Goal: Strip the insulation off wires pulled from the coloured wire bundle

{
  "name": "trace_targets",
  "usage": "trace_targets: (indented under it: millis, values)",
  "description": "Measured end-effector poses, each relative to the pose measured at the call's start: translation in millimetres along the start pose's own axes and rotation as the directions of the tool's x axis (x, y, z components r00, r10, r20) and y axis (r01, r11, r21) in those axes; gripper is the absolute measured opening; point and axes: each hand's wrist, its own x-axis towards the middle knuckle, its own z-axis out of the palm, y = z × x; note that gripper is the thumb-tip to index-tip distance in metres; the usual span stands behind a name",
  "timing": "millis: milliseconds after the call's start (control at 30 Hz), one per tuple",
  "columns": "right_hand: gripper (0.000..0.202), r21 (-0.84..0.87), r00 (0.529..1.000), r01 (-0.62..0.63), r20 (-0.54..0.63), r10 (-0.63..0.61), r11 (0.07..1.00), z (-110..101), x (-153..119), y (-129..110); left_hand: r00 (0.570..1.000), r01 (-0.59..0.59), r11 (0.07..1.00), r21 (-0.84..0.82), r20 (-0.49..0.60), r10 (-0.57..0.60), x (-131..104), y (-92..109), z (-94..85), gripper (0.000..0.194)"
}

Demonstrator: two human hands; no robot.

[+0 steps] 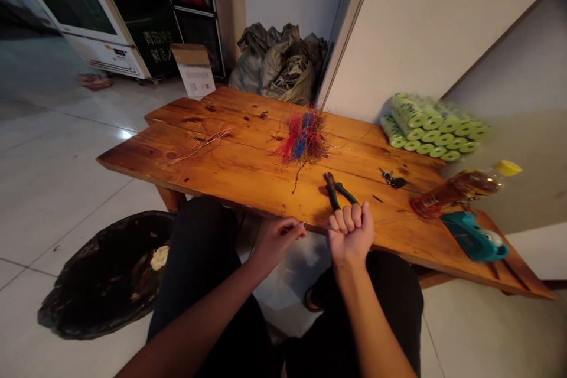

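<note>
At the front edge of the wooden table, my left hand has its fingers pinched together; what they hold is too small to make out. To its right my right hand is curled with the palm side up, its contents hidden. Just beyond the right hand lie pliers with dark green handles, jaws pointing away. A tangled bundle of red, blue and yellowish thin wires sits near the table's middle, a dark twisted strand trailing from it. Several loose thin strands lie at the left.
On the right are keys, a tilted-looking bottle with a yellow cap, a teal tape dispenser and stacked green-white rolls. A black-lined bin stands on the floor at left. Sacks and a carton are behind the table.
</note>
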Motion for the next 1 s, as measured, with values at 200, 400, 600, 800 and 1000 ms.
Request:
trace_targets:
  millis: [200, 400, 600, 800, 1000]
  values:
    - [0.045, 0.096, 0.999, -0.042, 0.001, 0.043, 0.994, -1.5, -0.3, 1.0, 0.999, -0.033, 0.993, 0.116, 0.044, 0.028, 0.8, -5.5, 1.7, 0.021]
    - [0.045, 0.194, 0.994, -0.103, -0.005, 0.106, 0.976, -2.3, -1.7, 6.1, 0.991, -0.098, 0.972, 0.212, 0.107, 0.076, 1.1, -5.1, 3.5, 0.021]
    - [0.045, 0.224, 0.987, -0.158, -0.001, 0.163, 0.962, -1.8, -3.5, 12.6, 0.985, -0.142, 0.943, 0.301, 0.133, 0.106, 2.2, -10.0, 6.0, 0.022]
    - [0.045, 0.216, 0.991, -0.129, -0.010, 0.134, 0.968, -3.3, -1.2, 5.1, 0.998, -0.024, 0.999, 0.048, -0.063, 0.027, 4.3, -12.0, 2.2, 0.020]
    - [0.045, 0.238, 0.996, -0.085, -0.014, 0.091, 0.968, -6.6, 1.0, -3.2, 0.988, 0.149, 0.983, -0.105, 0.056, -0.144, 6.1, -12.0, 2.2, 0.021]
